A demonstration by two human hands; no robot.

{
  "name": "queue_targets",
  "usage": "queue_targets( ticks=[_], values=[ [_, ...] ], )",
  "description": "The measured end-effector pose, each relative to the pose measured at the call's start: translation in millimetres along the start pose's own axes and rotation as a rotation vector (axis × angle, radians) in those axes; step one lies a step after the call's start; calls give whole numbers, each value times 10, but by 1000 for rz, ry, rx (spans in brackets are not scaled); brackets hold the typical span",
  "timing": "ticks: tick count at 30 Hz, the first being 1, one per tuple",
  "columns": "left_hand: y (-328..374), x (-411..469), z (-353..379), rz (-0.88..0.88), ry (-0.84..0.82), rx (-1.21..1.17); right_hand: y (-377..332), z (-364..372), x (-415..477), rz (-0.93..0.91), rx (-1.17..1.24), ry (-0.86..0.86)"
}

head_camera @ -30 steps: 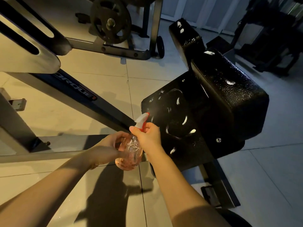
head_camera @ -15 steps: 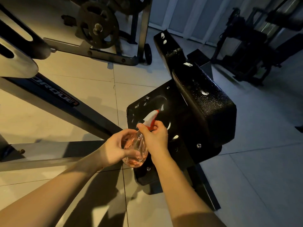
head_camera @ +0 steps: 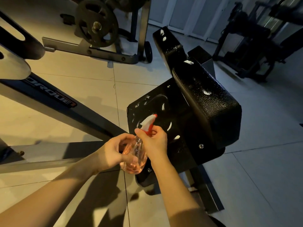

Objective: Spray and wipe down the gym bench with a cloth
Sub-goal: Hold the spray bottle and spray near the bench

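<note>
A clear spray bottle [head_camera: 136,154] with pinkish liquid and a white and red trigger head is held in front of the black gym bench [head_camera: 211,102]. My left hand [head_camera: 113,151] cups the bottle's body from the left. My right hand [head_camera: 155,141] grips the neck, fingers curled at the red trigger. The nozzle points at the bench's lower black pad [head_camera: 157,108], which shows wet streaks and white glints. The upper padded block glistens with droplets. No cloth is in view.
A grey steel machine frame [head_camera: 54,97] with a logo runs diagonally across the tiled floor at left. A weight plate [head_camera: 96,23] on a rack stands at the back. More dark equipment [head_camera: 252,40] fills the back right. The bench's metal foot [head_camera: 208,199] lies near my right forearm.
The view shifted, so the bench sits slightly lower and left in the frame. Both hands keep hold of the bottle, and the nozzle has come closer to the lower pad.
</note>
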State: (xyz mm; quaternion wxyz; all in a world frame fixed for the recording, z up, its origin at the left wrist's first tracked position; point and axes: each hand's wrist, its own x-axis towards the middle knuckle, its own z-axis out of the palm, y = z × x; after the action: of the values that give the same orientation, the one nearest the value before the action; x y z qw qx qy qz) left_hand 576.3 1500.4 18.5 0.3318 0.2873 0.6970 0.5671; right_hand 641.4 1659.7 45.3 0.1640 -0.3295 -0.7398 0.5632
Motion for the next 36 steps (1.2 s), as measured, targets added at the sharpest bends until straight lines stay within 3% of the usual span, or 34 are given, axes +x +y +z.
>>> queue_targets(
  ticks=[5, 14, 26, 36],
  values=[
    [-106, -199, -195, -67, -42, 79, 65, 150, -127, -22, 11, -31],
    [-209, -627, -429, -213, -8, 181, 100, 588, -418, 101, 20, -230],
    [-144, -955, -465, -290, -150, 328, 300, 648, -801, 235, 5, -267],
    [151, -864, -73, -358, -363, 258, 268, 94, -1125, 195, 30, -92]
  ],
)
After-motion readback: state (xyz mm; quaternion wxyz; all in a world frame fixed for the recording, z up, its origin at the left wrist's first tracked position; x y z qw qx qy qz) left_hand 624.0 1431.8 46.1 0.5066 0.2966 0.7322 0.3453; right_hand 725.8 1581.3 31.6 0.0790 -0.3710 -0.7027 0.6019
